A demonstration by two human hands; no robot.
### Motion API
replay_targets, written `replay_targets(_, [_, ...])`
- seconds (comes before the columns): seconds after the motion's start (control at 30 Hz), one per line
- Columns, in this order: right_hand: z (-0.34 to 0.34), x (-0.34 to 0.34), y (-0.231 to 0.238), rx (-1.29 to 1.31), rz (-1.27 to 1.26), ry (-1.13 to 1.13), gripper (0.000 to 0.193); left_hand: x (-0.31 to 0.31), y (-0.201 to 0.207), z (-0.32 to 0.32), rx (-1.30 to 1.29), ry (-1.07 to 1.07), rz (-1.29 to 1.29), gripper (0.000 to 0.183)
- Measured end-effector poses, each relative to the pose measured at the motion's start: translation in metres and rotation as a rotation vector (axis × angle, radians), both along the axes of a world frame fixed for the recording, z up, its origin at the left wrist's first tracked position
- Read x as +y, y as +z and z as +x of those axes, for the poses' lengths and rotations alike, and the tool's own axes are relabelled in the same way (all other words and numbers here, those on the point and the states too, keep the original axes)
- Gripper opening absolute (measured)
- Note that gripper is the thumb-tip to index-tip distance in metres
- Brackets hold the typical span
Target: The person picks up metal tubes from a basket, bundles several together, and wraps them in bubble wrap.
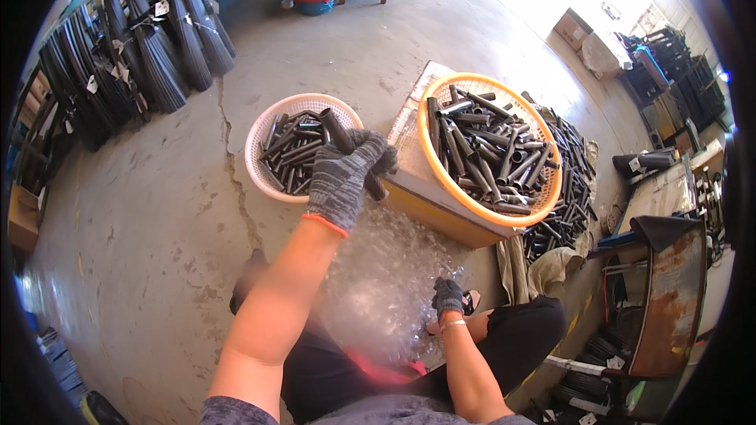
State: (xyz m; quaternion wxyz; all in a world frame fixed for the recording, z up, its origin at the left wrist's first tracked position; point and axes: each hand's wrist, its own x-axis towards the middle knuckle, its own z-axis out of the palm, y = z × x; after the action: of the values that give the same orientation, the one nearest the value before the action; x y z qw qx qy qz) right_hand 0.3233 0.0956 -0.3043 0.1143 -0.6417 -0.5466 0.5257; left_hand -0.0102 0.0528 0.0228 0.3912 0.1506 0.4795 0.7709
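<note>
Clenching a dark metal tube [336,131], slanted upper left to lower right, in the grey-gloved left grip [349,171] mid-frame; unable to tell the state of the farther, grey-gloved right grip [448,297], lower right of centre.

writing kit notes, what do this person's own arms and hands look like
The left grip wears a mottled grey knit glove with a bright orange cuff. The right grip wears a dark grey glove, with a thin pale wristband below. Mottled grey fabric sleeves show at the picture's lower edge.
</note>
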Motion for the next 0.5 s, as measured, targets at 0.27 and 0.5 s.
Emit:
replay_targets(0.27, [-0.101,0.013,0.188,0.656,0.257,0.241,0.019,-0.006,-0.015,0.001,-0.009,-0.025,-0.039,0.017])
replay_targets(0.5, [-0.120,0.019,0.337,0.794,0.139,0.233,0.023,-0.011,-0.011,-0.003,-0.037,-0.046,-0.037,0.011])
